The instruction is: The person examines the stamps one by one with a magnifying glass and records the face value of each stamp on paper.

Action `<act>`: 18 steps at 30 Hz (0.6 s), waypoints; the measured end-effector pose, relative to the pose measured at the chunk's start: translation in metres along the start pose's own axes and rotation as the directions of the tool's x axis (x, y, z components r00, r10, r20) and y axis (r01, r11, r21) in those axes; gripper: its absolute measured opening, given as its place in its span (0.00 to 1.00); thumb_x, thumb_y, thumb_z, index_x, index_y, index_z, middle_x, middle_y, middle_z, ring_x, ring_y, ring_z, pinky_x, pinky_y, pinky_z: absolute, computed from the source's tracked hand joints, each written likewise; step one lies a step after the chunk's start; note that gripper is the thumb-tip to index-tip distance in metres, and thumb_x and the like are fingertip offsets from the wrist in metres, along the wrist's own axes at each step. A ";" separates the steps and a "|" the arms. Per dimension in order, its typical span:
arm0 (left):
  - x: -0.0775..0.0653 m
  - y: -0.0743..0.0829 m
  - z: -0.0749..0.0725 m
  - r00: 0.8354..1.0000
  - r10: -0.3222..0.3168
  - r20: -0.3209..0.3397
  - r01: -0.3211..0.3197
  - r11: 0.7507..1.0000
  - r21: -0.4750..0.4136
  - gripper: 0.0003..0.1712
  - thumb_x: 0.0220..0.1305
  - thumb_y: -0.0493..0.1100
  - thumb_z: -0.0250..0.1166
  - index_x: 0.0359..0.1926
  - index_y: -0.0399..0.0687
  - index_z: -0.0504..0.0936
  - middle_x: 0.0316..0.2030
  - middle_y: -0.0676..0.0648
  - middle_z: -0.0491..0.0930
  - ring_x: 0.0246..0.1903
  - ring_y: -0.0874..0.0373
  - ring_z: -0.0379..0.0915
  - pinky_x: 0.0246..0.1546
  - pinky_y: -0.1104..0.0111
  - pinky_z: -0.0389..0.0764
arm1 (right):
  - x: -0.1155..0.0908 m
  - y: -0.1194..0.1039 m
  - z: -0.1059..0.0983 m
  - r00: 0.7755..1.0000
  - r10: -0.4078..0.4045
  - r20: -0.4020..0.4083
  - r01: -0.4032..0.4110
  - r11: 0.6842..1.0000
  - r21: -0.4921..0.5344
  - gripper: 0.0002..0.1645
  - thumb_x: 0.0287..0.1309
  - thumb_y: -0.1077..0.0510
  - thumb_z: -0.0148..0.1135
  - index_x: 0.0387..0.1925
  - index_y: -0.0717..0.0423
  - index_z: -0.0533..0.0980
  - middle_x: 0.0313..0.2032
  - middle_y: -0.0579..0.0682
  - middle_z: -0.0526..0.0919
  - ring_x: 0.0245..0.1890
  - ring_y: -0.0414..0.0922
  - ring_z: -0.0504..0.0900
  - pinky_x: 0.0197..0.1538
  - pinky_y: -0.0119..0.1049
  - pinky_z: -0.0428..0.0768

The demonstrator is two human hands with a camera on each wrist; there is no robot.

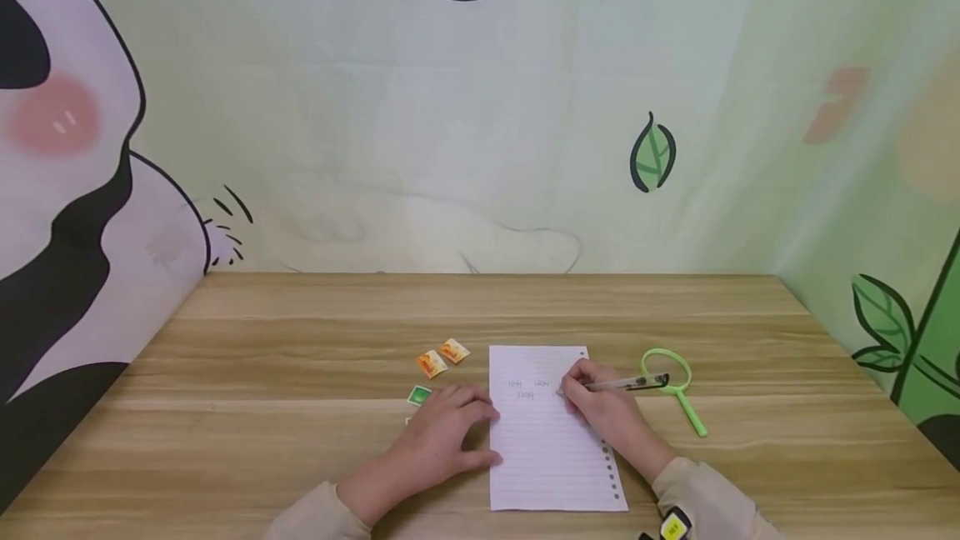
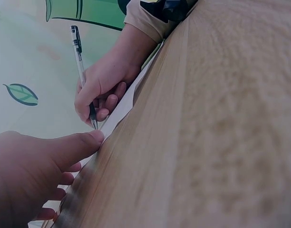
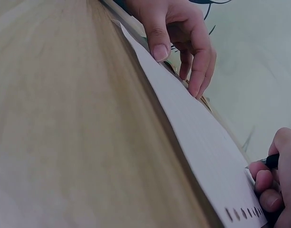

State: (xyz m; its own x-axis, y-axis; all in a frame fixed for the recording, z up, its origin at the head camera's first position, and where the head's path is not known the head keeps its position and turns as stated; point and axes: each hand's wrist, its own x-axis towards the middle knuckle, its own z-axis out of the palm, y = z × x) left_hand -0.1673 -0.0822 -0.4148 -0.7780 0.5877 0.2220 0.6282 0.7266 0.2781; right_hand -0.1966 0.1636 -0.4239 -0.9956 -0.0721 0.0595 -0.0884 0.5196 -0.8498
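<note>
A lined sheet of paper [image 1: 551,457] with punched holes down its right side lies on the table, a few handwritten marks on its upper part. My right hand [image 1: 603,407] grips a clear pen [image 1: 622,383] with a dark cap end, its tip at the writing on the sheet. The pen [image 2: 79,61] stands tilted in the left wrist view, fingers curled round its dark grip. My left hand [image 1: 442,432] rests at the sheet's left edge, thumb and fingertips on the margin. In the right wrist view that left hand [image 3: 183,33] has its fingers spread and loosely bent.
Right of the paper lies a green magnifying glass [image 1: 692,413], partly behind the pen in the head view. Two orange packets [image 1: 432,363] lie left of the sheet, with a small green card [image 1: 418,395] beside my left hand. A printed cloth backdrop [image 1: 375,123] stands behind the table.
</note>
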 end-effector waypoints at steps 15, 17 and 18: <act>0.000 0.001 -0.001 1.000 -0.003 0.008 0.003 1.000 0.011 0.27 0.51 0.58 0.71 0.49 0.49 0.82 0.52 0.50 0.78 0.55 0.54 0.72 0.62 0.56 0.70 | -0.001 -0.001 0.000 1.000 -0.027 -0.013 0.026 0.999 -0.027 0.09 0.58 0.63 0.55 0.22 0.56 0.72 0.18 0.45 0.72 0.23 0.40 0.69 0.28 0.27 0.67; 0.000 0.001 -0.001 1.000 -0.005 0.009 0.005 1.000 0.009 0.27 0.51 0.58 0.71 0.49 0.49 0.82 0.52 0.50 0.78 0.55 0.54 0.72 0.62 0.55 0.70 | -0.001 -0.002 0.000 1.000 -0.013 -0.027 0.013 1.000 -0.019 0.09 0.58 0.62 0.54 0.23 0.56 0.72 0.17 0.45 0.72 0.22 0.40 0.70 0.27 0.27 0.67; 0.000 0.001 -0.001 1.000 -0.005 0.010 0.005 1.000 0.009 0.27 0.51 0.58 0.71 0.49 0.49 0.82 0.52 0.50 0.78 0.55 0.54 0.72 0.62 0.55 0.70 | -0.001 -0.002 -0.001 0.999 -0.001 -0.041 0.000 1.000 -0.022 0.09 0.59 0.62 0.54 0.23 0.56 0.72 0.17 0.45 0.72 0.21 0.39 0.70 0.26 0.27 0.67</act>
State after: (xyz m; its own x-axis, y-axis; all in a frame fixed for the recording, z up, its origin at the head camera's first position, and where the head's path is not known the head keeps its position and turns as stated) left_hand -0.1669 -0.0819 -0.4138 -0.7811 0.5875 0.2114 0.6244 0.7328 0.2704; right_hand -0.1950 0.1633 -0.4223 -0.9959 -0.0377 0.0817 -0.0891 0.5380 -0.8382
